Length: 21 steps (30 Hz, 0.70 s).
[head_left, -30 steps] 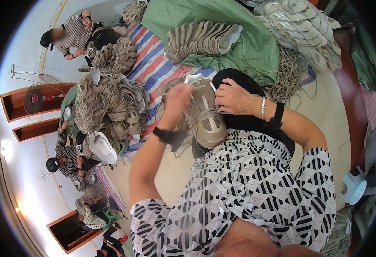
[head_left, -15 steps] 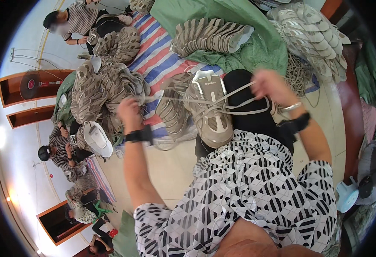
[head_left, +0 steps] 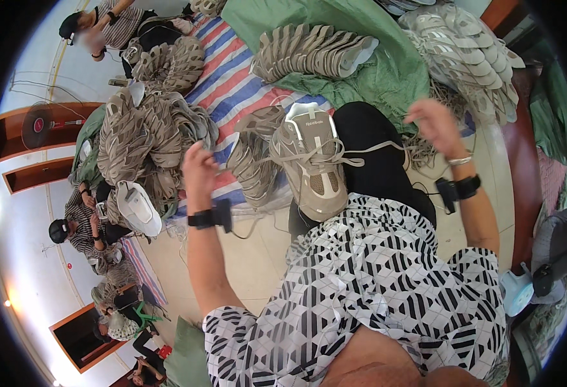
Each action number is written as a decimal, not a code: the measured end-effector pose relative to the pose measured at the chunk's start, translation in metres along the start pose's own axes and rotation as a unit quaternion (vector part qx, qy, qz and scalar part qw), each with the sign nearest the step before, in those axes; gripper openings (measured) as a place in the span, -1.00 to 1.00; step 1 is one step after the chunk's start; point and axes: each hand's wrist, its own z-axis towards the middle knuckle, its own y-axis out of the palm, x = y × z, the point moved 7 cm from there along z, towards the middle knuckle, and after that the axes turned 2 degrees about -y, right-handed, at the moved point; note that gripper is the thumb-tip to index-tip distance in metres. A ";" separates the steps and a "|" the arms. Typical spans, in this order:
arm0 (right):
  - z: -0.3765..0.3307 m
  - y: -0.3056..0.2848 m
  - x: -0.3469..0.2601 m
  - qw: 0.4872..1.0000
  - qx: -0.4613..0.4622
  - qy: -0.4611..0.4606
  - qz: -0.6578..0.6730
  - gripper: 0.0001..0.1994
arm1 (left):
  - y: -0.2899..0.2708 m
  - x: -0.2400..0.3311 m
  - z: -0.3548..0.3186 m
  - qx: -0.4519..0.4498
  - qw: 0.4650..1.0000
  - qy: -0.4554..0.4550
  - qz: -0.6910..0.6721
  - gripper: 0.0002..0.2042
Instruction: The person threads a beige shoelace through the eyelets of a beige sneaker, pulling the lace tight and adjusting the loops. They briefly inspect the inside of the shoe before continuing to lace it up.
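The shoe looks matt and suede-like, the bracelet glossy metal, the floor smooth.

The pale tiled floor carries a striped sheet in red, white and blue, and a tan heap of laces. Directly on the striped sheet lie a large heap of brown shoe uppers and a smaller stack of uppers. A green sheet overlaps its edge, bearing a curved row of uppers.
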 end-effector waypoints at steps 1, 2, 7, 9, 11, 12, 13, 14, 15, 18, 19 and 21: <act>-0.003 0.054 -0.012 0.994 -0.108 -0.020 -0.026 -0.80 | 0.047 -0.001 -0.016 -0.064 0.998 -0.020 0.009 -0.91; -0.007 0.086 -0.006 0.988 -0.120 0.015 -0.091 -0.75 | 0.095 0.005 -0.038 -0.177 0.978 0.010 0.108 -0.84; -0.050 0.188 0.005 0.727 -0.291 -0.288 -0.551 -0.87 | 0.236 -0.006 -0.148 -0.430 0.664 0.377 0.482 -0.64; -0.069 0.192 0.015 0.711 -0.324 -0.191 -0.594 -0.84 | 0.251 -0.029 -0.152 -0.446 0.555 0.444 0.544 -0.60; -0.080 0.192 0.032 0.706 -0.355 -0.193 -0.581 -0.80 | 0.259 -0.046 -0.148 -0.444 0.442 0.523 0.578 -0.64; -0.081 0.191 0.031 0.727 -0.356 -0.191 -0.555 -0.79 | 0.260 -0.053 -0.143 -0.451 0.410 0.509 0.607 -0.68; -0.083 0.191 0.029 0.747 -0.356 -0.189 -0.529 -0.78 | 0.259 -0.059 -0.137 -0.457 0.377 0.495 0.636 -0.73; -0.085 0.191 0.026 0.766 -0.357 -0.187 -0.501 -0.77 | 0.257 -0.063 -0.131 -0.462 0.344 0.479 0.662 -0.77; -0.082 0.188 0.018 0.772 -0.349 -0.189 -0.497 -0.76 | 0.258 -0.057 -0.131 -0.456 0.337 0.504 0.651 -0.88; -0.060 0.162 0.009 0.875 -0.258 -0.161 -0.376 -0.77 | 0.263 -0.047 -0.130 -0.441 0.340 0.511 0.655 -0.90; -0.054 0.155 0.001 0.905 -0.219 -0.125 -0.342 -0.81 | 0.262 -0.046 -0.128 -0.443 0.352 0.504 0.653 -0.91; -0.038 0.139 -0.001 0.939 -0.127 -0.126 -0.293 -0.81 | 0.261 -0.042 -0.125 -0.446 0.375 0.492 0.647 -0.93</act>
